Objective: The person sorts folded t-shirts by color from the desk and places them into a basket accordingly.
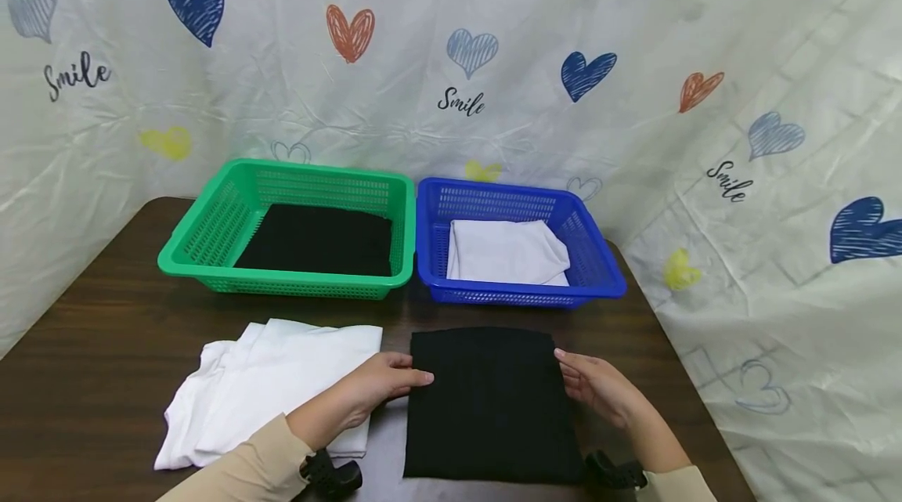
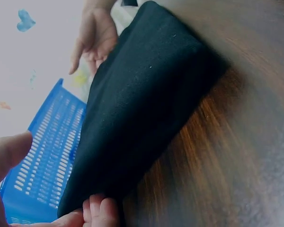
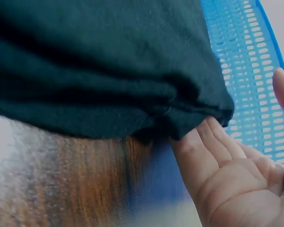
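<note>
A folded black cloth [image 1: 489,408] lies as a neat square at the front of the table, between both hands. At its left edge is my left hand [image 1: 373,386]; in the left wrist view the fingers [image 2: 102,211] touch the cloth's edge and the thumb stands apart from it. My right hand [image 1: 599,386] is at the opposite edge, near the upper right corner. In the right wrist view its extended fingertips are partly hidden under the hem of the black cloth [image 3: 109,56], the thumb spread away.
White folded cloths [image 1: 275,392] lie stacked on the left. Behind stand a green basket [image 1: 303,283] holding black folded cloth [image 1: 320,240] and a blue basket [image 1: 521,294] holding white folded cloth [image 1: 503,251], side by side. A heart-printed sheet [image 1: 395,110] hangs behind the brown table [image 1: 77,345].
</note>
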Demonstrator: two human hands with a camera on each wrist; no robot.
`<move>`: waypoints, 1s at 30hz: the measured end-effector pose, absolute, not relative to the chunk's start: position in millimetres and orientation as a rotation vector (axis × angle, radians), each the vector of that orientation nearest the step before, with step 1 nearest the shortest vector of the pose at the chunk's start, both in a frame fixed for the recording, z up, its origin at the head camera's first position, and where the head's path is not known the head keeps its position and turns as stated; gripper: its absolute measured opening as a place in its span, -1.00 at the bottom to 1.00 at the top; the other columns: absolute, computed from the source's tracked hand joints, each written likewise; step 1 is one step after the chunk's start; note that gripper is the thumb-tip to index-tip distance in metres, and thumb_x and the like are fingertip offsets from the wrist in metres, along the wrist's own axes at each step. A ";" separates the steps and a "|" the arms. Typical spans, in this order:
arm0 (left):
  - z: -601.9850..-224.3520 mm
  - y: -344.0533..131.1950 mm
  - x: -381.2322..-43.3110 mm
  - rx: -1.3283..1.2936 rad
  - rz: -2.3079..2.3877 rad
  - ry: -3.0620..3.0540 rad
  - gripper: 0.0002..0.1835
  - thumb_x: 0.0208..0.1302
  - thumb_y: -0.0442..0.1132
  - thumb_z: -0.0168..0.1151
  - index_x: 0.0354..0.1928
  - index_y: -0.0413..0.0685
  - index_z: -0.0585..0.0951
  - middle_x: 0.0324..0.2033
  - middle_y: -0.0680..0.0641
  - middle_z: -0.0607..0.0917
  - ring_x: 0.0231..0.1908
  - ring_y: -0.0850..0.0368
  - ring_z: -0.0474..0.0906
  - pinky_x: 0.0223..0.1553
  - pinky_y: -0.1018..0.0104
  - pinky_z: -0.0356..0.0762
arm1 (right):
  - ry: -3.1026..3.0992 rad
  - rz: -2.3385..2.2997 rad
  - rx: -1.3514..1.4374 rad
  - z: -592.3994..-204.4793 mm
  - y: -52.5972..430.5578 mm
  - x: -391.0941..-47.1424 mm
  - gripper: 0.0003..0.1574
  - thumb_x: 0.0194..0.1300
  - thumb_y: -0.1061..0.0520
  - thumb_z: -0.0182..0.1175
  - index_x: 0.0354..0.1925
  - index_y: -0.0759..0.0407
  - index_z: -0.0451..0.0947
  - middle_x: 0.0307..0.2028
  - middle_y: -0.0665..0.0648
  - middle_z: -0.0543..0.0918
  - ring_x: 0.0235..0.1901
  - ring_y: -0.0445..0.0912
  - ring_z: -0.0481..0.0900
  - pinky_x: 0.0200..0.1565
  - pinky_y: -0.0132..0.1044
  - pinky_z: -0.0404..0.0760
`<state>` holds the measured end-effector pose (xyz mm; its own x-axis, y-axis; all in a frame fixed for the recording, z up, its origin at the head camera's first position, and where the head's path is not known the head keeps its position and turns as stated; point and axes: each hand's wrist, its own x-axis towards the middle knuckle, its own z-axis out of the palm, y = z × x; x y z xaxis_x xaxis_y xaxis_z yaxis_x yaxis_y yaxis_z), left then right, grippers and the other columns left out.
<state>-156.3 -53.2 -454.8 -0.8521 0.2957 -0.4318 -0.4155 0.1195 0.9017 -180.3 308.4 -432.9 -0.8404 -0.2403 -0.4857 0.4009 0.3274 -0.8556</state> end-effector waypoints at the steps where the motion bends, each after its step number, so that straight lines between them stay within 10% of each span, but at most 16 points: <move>1: -454.3 -52.9 -155.7 -0.114 1.783 1.885 -0.18 0.21 -0.16 0.38 0.33 -0.60 0.28 0.32 -0.51 0.36 0.27 -0.29 0.48 0.33 -0.10 0.43 | 2.034 -1.541 0.119 -434.1 310.2 -181.2 0.04 0.56 -0.19 -0.10 0.45 0.64 -0.18 0.44 0.54 0.16 0.33 0.09 0.45 0.38 -0.01 0.43; 15: -455.7 -51.0 -155.5 -0.069 1.845 1.807 -0.13 0.21 -0.26 0.34 0.42 -0.54 0.13 0.40 -0.53 0.23 0.38 -0.33 0.32 0.35 -0.14 0.39 | 1.852 -1.570 0.004 -439.3 314.3 -189.5 -0.23 0.57 -0.15 -0.11 0.35 0.50 0.24 -0.02 -0.06 0.70 -0.02 -0.22 0.66 0.09 -0.27 0.65; 30: -463.5 -49.0 -150.5 0.001 1.903 1.666 -0.10 0.25 -0.37 0.28 0.48 -0.47 -0.03 0.29 -0.53 0.39 0.16 -0.14 0.58 0.26 -0.14 0.48 | 1.765 -1.639 -0.107 -446.4 315.0 -182.6 -0.50 0.57 0.06 -0.05 0.31 0.29 0.38 -0.06 -0.11 0.75 -0.05 -0.21 0.70 0.04 -0.28 0.68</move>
